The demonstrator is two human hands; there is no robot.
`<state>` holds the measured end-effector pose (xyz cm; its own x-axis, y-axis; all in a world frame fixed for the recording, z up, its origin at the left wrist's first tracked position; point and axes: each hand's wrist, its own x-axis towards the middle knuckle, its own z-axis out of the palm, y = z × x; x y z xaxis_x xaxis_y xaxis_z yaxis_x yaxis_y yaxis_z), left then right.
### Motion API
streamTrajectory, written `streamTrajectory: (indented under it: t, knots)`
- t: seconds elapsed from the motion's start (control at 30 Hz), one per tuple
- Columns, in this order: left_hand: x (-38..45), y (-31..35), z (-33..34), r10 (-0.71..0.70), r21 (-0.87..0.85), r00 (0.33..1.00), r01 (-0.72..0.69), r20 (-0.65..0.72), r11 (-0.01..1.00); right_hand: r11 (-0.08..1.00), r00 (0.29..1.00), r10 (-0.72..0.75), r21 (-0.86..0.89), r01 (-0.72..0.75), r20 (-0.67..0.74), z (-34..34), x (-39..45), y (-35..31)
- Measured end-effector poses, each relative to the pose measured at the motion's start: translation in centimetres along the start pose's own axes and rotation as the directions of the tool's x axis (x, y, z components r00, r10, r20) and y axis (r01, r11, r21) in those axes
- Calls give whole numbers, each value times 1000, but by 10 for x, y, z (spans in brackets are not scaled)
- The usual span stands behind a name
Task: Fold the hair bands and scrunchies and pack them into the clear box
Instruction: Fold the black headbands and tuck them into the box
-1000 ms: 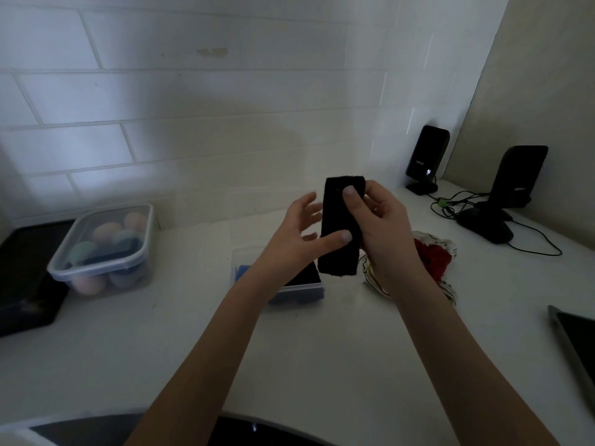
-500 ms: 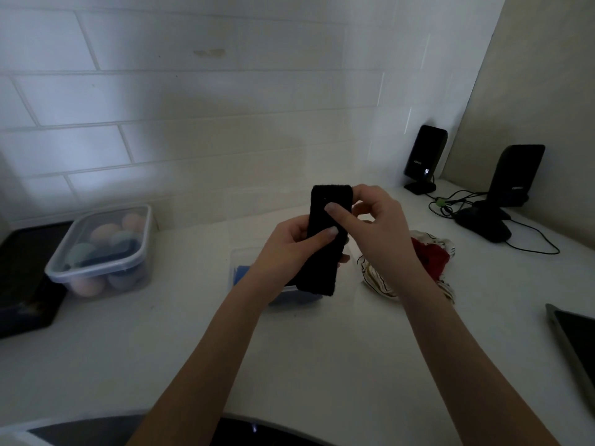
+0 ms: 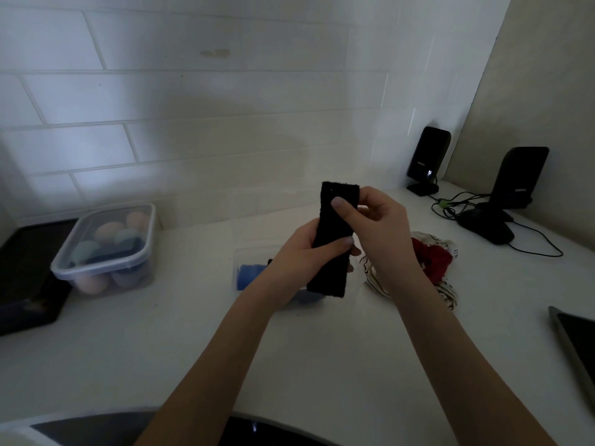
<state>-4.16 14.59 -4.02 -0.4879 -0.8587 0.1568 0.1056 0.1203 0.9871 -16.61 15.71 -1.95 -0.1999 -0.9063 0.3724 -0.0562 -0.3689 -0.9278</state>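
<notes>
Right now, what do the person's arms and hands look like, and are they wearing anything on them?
Both forearms are bare up to the bottom edge of the picture: no sleeves show. The left hand and the right hand wear no gloves, and I see no rings, watch or bracelets. The fingernails look short and plain. The dim light hides finer detail.

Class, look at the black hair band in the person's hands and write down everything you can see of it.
The black hair band is a flat, fuzzy-looking fabric strip, apparently doubled over into a long rectangle. It is held nearly upright in the air above the white counter, leaning slightly. The left hand grips its middle with the thumb across the front. The right hand pinches its upper part, thumb on the front face. Its lower end hangs free in front of the clear box.
</notes>
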Motion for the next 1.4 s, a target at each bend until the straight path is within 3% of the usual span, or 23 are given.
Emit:
streamTrajectory:
  t: [0.3,0.5,0.63,0.8,0.97,1.1,1.2,1.3,1.37,1.4]
  knots:
    - [0,-2,-5,-48,-63,998,46,-44,997,993,997,72,91,-70,-14,-6,5,-5]
    - [4,-1,-8,-90,-112,964,63,-251,992,972,981,-186,-136,193,61,1,-7,-4]
    - [7,4,-12,-147,-314,956,62,-255,947,867,942,-294,-370,334,162,1,-15,6]
    - [7,5,-16,-199,-441,947,71,-251,895,737,904,-319,-526,425,284,-3,-18,20]
    - [9,2,-13,-219,-508,933,46,-286,860,737,903,-285,-529,420,321,-2,-22,24]
    - [7,6,-15,-242,-578,951,90,-192,811,719,903,-193,-571,396,384,-6,-20,27]
    - [6,10,-18,-272,-505,949,158,-161,849,667,889,-245,-598,444,387,-7,-15,30]
    - [10,10,-20,-336,-334,913,249,-233,909,719,905,-279,-555,418,321,-12,-9,25]
    - [11,5,-23,-254,-19,895,266,-367,964,753,929,-229,-551,359,292,-21,-3,22]
    - [11,0,-25,-143,205,898,246,-417,947,755,938,-175,-570,324,301,-26,0,21]
